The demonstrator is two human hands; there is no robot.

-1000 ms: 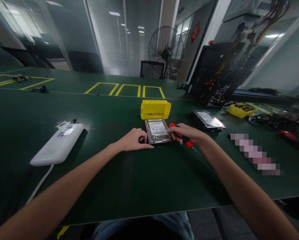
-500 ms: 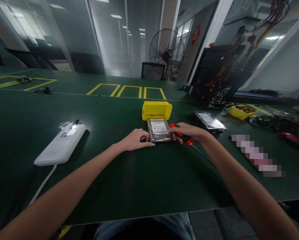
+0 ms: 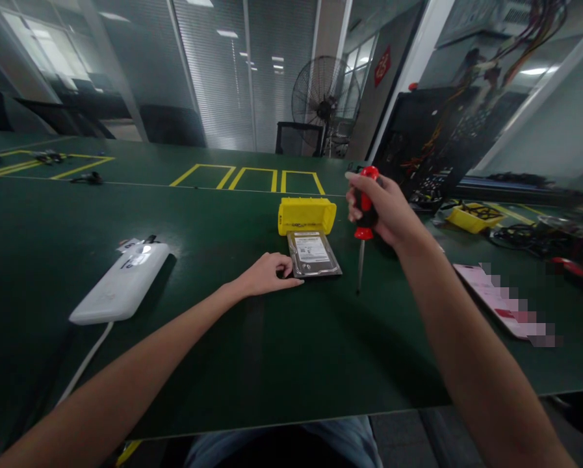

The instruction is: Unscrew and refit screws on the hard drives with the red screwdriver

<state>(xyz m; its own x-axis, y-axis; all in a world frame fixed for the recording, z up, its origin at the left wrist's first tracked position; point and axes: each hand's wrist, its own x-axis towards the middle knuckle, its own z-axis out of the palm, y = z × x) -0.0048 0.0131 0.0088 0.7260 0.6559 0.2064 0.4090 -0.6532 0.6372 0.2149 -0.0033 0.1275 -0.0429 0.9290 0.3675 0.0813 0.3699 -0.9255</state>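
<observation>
A silver hard drive [image 3: 314, 255] with a white label lies flat on the green table, its far edge up against a yellow plastic bin [image 3: 307, 217]. Curled at the drive's left edge, my left hand [image 3: 270, 273] grips it, the thumb lying along the near corner. My right hand [image 3: 381, 207] is raised to the right of the drive, closed around the red and black handle of a screwdriver [image 3: 365, 208]. The shaft points down, its tip apart from the drive.
A white box-like device [image 3: 120, 286] with a cable lies on the left. To the right are a pink-white flat object [image 3: 498, 302], partly pixelated, another yellow bin [image 3: 472, 218] and an open computer case [image 3: 418, 149]. Yellow tape outlines [image 3: 255, 168] mark the far table.
My right hand has lifted up and away from the drive, turning the screwdriver from slanting toward me to tip-down. The left hand stays at the drive.
</observation>
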